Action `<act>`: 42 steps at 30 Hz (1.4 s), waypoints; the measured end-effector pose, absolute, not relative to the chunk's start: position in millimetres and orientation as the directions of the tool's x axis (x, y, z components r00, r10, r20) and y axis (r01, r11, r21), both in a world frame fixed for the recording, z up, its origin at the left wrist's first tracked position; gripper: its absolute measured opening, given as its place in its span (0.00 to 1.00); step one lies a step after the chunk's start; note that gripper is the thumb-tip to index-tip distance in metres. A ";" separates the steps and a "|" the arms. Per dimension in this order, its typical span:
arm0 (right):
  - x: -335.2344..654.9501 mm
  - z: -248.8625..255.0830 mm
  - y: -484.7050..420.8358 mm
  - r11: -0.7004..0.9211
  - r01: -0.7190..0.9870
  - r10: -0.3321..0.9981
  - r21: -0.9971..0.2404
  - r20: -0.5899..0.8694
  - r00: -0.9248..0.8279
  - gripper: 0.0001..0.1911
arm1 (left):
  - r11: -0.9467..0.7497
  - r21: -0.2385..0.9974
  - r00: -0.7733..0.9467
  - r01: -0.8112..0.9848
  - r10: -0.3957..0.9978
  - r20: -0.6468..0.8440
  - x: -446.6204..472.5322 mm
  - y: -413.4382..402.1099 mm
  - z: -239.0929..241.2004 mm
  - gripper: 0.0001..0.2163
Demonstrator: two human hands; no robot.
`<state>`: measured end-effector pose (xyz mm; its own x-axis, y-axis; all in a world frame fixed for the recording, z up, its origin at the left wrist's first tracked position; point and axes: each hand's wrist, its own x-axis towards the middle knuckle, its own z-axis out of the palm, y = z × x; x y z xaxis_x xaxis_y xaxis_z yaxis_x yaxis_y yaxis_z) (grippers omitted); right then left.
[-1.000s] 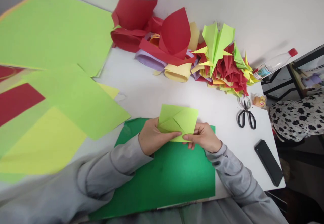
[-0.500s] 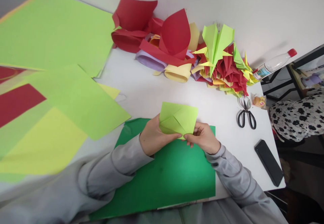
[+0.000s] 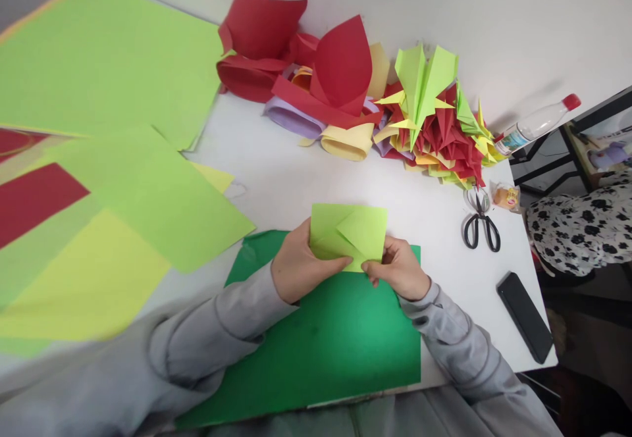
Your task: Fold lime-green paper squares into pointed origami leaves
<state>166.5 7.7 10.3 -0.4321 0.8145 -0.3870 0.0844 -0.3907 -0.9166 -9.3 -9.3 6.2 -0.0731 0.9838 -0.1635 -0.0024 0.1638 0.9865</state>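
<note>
A partly folded light green paper (image 3: 351, 233) is held just above the white table (image 3: 276, 174), over the far edge of a dark green sheet (image 3: 330, 345). My left hand (image 3: 299, 267) pinches its lower left edge, thumb on top. At the lower right edge my right hand (image 3: 399, 270) pinches the same paper. Both hands are closed on it. The paper shows a triangular flap folded across its middle.
Large light green, yellow and red sheets (image 3: 99, 160) cover the left side. Curled red, lilac and yellow scraps (image 3: 316, 88) and a heap of folded paper planes (image 3: 434, 121) line the far wall. Black scissors (image 3: 480, 223), a phone (image 3: 525, 317), a plastic bottle (image 3: 536, 123) and a small wrapped snack (image 3: 505, 196) lie at right.
Both hands have kept their grip on the folded paper, which has tipped slightly and settled flatter. Everything else on the table stays put.
</note>
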 end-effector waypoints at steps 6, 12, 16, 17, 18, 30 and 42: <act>170.7 14.6 12.0 -0.427 0.110 0.784 -0.898 -0.428 -0.450 0.13 | 0.206 0.972 -0.020 -0.111 0.978 -0.209 -11.8 -8.2 3.8 0.25; 182.6 11.9 19.8 -0.431 0.042 0.803 -0.902 -0.404 -0.437 0.13 | 0.282 0.898 0.081 -0.337 0.959 -0.270 -14.5 -4.3 1.4 0.30; 183.6 10.4 22.0 -0.394 -0.015 0.842 -0.919 -0.355 -0.407 0.14 | 0.286 0.876 0.062 -0.389 0.957 -0.285 -14.6 -2.9 2.5 0.31; 181.7 10.9 21.4 -0.385 -0.024 0.855 -0.923 -0.346 -0.387 0.14 | 0.274 0.876 0.043 -0.397 0.959 -0.280 -14.2 -3.2 2.8 0.30; 179.4 11.5 20.3 -0.375 -0.026 0.868 -0.927 -0.341 -0.360 0.15 | 0.266 0.878 0.029 -0.399 0.960 -0.278 -13.6 -3.8 2.8 0.30; 165.1 6.8 5.1 -0.264 0.167 0.933 -0.950 -0.296 -0.207 0.16 | 0.176 0.980 0.041 -0.095 0.984 -0.173 -4.7 -12.2 7.6 0.23; 169.9 13.5 13.6 -0.295 0.151 0.897 -0.944 -0.328 -0.295 0.21 | 0.238 0.957 0.125 -0.167 0.968 -0.218 -8.1 -8.3 7.1 0.24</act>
